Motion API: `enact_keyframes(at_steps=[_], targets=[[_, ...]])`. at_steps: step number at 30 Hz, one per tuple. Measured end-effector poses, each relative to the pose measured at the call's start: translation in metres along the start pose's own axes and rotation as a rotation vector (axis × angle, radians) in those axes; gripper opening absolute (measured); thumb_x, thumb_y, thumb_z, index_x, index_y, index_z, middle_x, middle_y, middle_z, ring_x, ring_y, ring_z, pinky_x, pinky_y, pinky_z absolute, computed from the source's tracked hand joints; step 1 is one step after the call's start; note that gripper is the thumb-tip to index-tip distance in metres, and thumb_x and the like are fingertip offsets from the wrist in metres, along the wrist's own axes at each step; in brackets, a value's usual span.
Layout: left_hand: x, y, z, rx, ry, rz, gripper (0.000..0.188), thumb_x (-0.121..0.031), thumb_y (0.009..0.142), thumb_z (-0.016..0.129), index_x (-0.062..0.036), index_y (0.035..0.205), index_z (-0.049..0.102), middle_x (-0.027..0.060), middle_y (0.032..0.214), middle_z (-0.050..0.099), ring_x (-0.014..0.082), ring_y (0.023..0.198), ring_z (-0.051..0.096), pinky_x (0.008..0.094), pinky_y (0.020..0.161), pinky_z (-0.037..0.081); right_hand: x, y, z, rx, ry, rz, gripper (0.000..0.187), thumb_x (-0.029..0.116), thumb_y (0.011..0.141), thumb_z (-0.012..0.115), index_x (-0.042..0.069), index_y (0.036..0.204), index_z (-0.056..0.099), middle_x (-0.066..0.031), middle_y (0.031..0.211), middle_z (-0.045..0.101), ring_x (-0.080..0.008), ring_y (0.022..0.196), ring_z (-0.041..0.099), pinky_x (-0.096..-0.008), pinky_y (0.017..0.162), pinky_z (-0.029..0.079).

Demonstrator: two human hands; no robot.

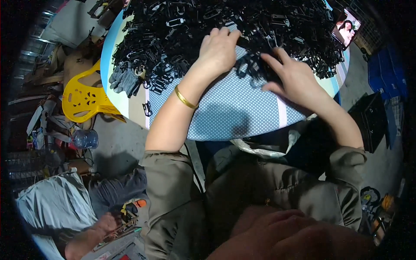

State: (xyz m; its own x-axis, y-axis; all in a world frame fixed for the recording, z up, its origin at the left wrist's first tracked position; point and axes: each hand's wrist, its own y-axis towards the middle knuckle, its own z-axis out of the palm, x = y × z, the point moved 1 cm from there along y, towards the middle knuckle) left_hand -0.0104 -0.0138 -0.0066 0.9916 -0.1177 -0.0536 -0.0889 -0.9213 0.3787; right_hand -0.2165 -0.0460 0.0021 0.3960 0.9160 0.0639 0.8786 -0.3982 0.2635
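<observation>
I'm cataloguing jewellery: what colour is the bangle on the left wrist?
The bangle is gold, showing best in the head view.

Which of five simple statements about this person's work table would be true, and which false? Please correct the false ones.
1. A gold-coloured bracelet circles the left forearm. True.
2. The right hand wears a glove. False: it is bare.
3. The black parts stand in one tidy row. False: they lie in a large, jumbled heap.
4. Grey gloves lie on the table, by the heap's left side. True.
5. The yellow chair is right of the table. False: it is on the left.
</observation>
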Motion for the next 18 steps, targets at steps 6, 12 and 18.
enact_keyframes(at_steps=[6, 12, 18], targets=[[0.019, -0.005, 0.012, -0.173, 0.03, 0.072, 0.032, -0.006, 0.069, 0.053, -0.0041, 0.1, 0.053, 0.0116, 0.099, 0.055, 0.0302, 0.09, 0.05, 0.0403, 0.075, 0.042, -0.037, 0.069, 0.03, -0.245, -0.176, -0.087, 0.051, 0.03, 0.069, 0.065, 0.006, 0.111, 0.048, -0.0101, 0.098, 0.051, -0.026, 0.074, 0.059, -0.0346, 0.061, 0.048], [0.016, 0.0, 0.018, -0.158, -0.117, -0.017, 0.033, -0.005, 0.069, 0.061, -0.0054, 0.101, 0.054, 0.0126, 0.091, 0.056, 0.0296, 0.089, 0.051, 0.0378, 0.076, 0.044, -0.031, 0.114, -0.006, -0.283, -0.037, 0.155, 0.046, 0.02, 0.062, 0.069, 0.005, 0.102, 0.053, -0.0133, 0.09, 0.053, -0.0294, 0.089, 0.053, -0.0368, 0.071, 0.046], [0.017, 0.001, 0.022, -0.169, -0.06, -0.027, 0.017, -0.01, 0.071, 0.059, -0.0112, 0.088, 0.064, 0.0146, 0.103, 0.049, 0.03, 0.087, 0.049, 0.0385, 0.07, 0.044, -0.037, 0.106, -0.01, -0.553, -0.12, 0.018, 0.035, 0.015, 0.066, 0.068, 0.002, 0.096, 0.056, -0.0107, 0.086, 0.057, -0.0242, 0.073, 0.058, -0.0327, 0.063, 0.047]])
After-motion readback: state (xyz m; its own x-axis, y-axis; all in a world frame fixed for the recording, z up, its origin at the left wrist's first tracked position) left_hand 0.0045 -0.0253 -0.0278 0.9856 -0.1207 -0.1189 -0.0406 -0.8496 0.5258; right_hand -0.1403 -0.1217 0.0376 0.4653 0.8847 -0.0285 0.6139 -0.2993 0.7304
